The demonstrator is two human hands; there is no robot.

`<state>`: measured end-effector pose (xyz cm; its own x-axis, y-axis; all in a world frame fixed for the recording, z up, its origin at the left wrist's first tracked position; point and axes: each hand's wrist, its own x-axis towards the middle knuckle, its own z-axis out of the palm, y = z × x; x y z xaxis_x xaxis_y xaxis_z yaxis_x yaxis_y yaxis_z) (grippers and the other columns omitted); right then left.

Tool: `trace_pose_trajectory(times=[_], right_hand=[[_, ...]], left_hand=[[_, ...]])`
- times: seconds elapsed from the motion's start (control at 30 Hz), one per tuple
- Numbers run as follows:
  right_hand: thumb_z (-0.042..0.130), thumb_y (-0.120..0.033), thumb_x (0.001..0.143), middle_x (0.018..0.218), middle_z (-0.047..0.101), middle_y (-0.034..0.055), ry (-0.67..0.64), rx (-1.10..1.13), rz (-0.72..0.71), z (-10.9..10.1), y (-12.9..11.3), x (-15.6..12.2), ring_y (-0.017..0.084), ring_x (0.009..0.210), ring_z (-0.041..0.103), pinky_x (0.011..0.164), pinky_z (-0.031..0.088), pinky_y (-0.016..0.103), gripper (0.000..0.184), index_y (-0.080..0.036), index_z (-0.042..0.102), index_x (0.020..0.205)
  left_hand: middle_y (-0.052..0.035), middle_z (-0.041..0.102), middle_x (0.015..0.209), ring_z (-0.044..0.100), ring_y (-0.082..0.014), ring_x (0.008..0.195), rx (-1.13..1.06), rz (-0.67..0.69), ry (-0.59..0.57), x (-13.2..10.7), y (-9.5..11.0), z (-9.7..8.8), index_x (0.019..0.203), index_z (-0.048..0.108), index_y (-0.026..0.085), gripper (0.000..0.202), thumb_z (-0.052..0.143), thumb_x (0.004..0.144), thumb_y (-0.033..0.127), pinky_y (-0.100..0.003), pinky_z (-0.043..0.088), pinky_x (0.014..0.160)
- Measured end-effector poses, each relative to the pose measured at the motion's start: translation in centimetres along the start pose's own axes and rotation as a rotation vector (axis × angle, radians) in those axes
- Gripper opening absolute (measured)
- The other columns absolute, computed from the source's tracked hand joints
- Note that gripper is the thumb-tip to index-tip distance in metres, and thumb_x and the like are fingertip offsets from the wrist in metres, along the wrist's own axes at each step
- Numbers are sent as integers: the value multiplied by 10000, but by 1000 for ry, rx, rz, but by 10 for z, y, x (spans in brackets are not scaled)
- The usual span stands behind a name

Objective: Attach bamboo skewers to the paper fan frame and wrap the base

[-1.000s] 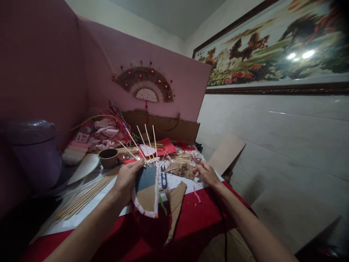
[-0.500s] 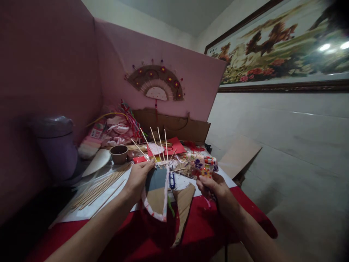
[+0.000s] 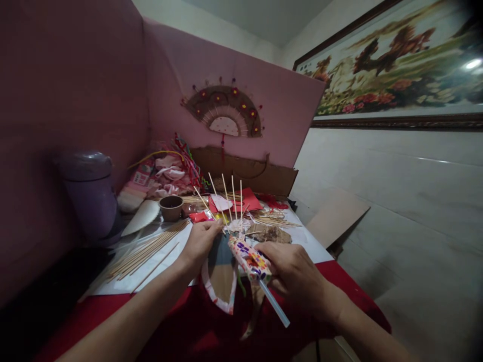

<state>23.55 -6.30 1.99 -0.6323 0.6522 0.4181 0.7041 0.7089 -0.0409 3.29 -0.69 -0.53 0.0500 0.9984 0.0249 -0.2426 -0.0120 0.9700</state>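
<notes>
My left hand (image 3: 202, 241) pinches the upper left edge of a cardboard piece (image 3: 221, 281), grey above and brown below, with a pale patterned border. Several thin wooden sticks (image 3: 226, 193) fan upward from its top edge. My right hand (image 3: 296, 269) is wrapped round a flower-patterned hot glue gun (image 3: 249, 259), a translucent glue stick (image 3: 274, 303) poking out of its rear. The gun's front end is over the upper right part of the piece, near the stick bases; I cannot tell whether its tip touches. A scrap of cardboard (image 3: 254, 311) lies below, partly hidden by the gun.
Loose wooden sticks (image 3: 151, 246) and a small brown bowl (image 3: 171, 207) are on the left of the table. A purple lidded container (image 3: 90, 196) stands farther left. Red paper (image 3: 249, 199) lies behind the sticks. A decorated fan (image 3: 226, 108) hangs on the pink panel.
My right hand has brought the glue gun left from beside the piece to over its upper right part, turning it so the glue stick shows. My left hand still holds the piece.
</notes>
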Motion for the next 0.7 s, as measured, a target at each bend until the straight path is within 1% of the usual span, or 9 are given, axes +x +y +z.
trace_pose_trajectory(times=[0.13,0.23,0.43,0.7], right_hand=[[447,-110,739,685,612,43,4,-232,-57,2,-3,2,167,605,528,537,279,279,136,-156,552,811],[414,-91,740,627,573,26,45,-352,-99,5,-3,3,153,557,472,527,228,292,133,-170,519,755],[412,-76,758,625,541,16,57,-405,-148,6,-3,3,151,554,434,532,195,306,131,-189,479,760],[398,-59,761,625,518,5,67,-451,-154,6,-8,4,154,550,413,530,172,314,149,-200,445,757]], left_hand=[[17,494,431,456,-115,412,19,34,-30,-2,1,2,482,527,173,357,691,622,457,-219,303,390],[13,493,433,456,-117,416,37,53,-40,-3,2,3,476,529,174,358,683,627,461,-222,292,388],[11,490,461,443,-115,439,106,96,-62,-3,1,4,491,535,165,390,655,637,506,-223,286,405],[16,472,485,406,-104,466,183,173,-53,-3,1,5,506,540,154,421,603,671,536,-229,273,435]])
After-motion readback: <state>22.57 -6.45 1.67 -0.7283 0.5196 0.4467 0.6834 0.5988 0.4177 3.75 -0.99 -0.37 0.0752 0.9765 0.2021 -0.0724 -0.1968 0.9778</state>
